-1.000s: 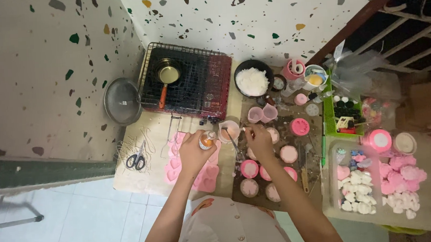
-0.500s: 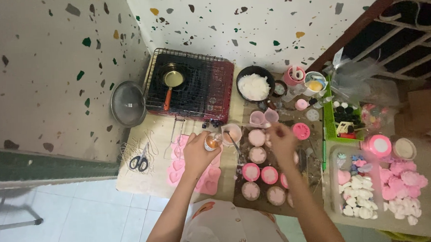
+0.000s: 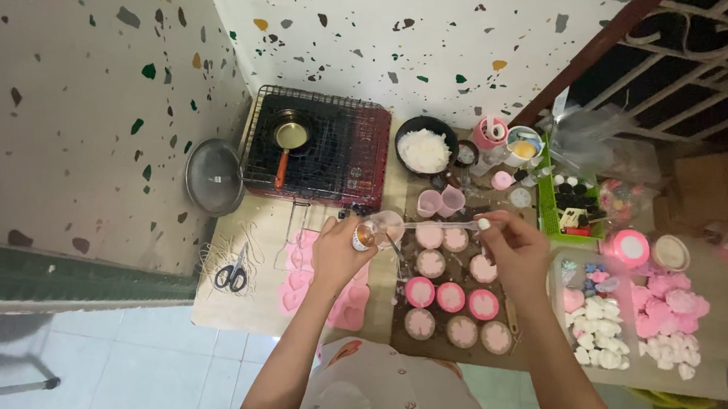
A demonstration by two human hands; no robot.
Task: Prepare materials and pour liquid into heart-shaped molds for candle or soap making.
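Observation:
My left hand (image 3: 336, 253) grips a small clear bottle of amber liquid (image 3: 364, 235), tilted with its mouth to the right. My right hand (image 3: 515, 253) pinches the end of a long thin pipette (image 3: 441, 224) that lies level, its tip at the bottle's mouth. A small cup (image 3: 391, 224) with a stirring stick stands just behind the bottle. Below the pipette, several round pink and beige filled moulds (image 3: 451, 296) sit on a dark board (image 3: 398, 334).
Pink heart-shaped mould sheets (image 3: 348, 302) lie under my left wrist, scissors (image 3: 231, 276) further left. A grilled stove (image 3: 354, 160) with a small pan (image 3: 290, 136), a metal lid (image 3: 213, 177) and a black bowl of white flakes (image 3: 424, 149) stand behind. A clear tray (image 3: 564, 335) of pink and white shapes is right.
My right hand has moved from beside the cup to the right, now holding the pipette stretched toward the bottle. My left hand has tilted the bottle and shifted slightly.

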